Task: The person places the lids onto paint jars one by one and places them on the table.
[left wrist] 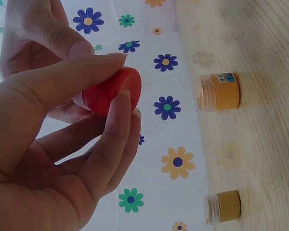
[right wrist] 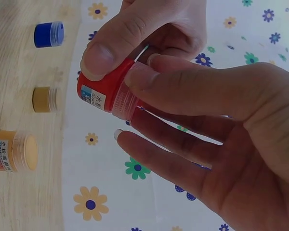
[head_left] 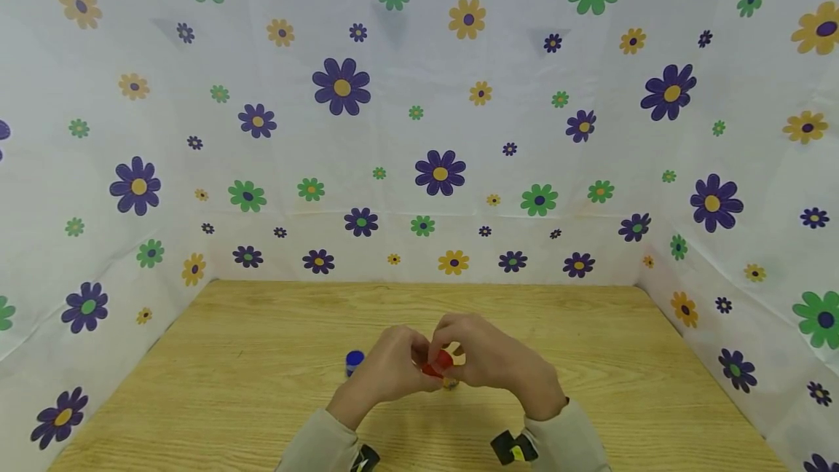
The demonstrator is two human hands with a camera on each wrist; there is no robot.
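Note:
Both hands hold a small red paint jar [head_left: 443,360] just above the table, in front of the body. My left hand [head_left: 396,366] grips the red body of the jar [left wrist: 114,91] between thumb and fingers. At its other end, the thumb and fingers of my right hand [head_left: 494,357] pinch the clear ribbed lid [right wrist: 123,105], which sits on the jar. A label with printed characters [right wrist: 93,97] shows on the red side. Tilted, the jar has its base turned toward the left hand.
On the wooden table [head_left: 262,341] stand a blue paint jar [head_left: 355,361], a brownish-yellow jar [right wrist: 44,99] and a larger orange-yellow jar [right wrist: 14,151]. The larger one also shows in the left wrist view. A flower-patterned cloth [head_left: 393,144] walls the table's back and sides.

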